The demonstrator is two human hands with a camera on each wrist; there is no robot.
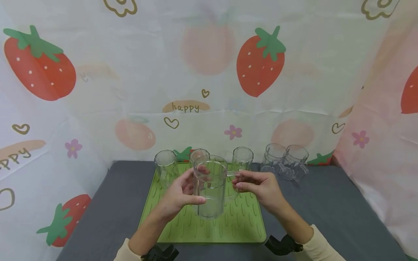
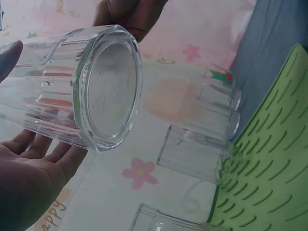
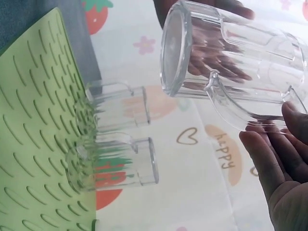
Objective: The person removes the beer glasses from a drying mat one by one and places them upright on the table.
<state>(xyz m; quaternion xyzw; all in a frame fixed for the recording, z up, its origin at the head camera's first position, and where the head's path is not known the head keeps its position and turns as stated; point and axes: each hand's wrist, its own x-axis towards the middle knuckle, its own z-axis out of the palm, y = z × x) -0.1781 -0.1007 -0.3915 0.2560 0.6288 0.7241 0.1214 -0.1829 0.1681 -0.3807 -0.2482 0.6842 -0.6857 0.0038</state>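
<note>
A clear glass mug (image 1: 210, 195) is held up above the green ribbed mat (image 1: 241, 228). My left hand (image 1: 177, 195) grips its body from the left, thumb in front and fingers behind, as the left wrist view also shows around the mug (image 2: 62, 86). On the other side my right hand (image 1: 261, 186) pinches the handle (image 3: 236, 110) between thumb and fingers. The mug is upright and looks empty, its base off the mat.
On the mat's back part stand a glass mug (image 1: 165, 166) at left, another (image 1: 199, 155) partly hidden, and a third (image 1: 242, 157). Two more mugs (image 1: 274, 156) (image 1: 295, 163) stand on the grey table (image 1: 313, 203) at back right. A strawberry-print cloth (image 1: 212, 90) hangs behind.
</note>
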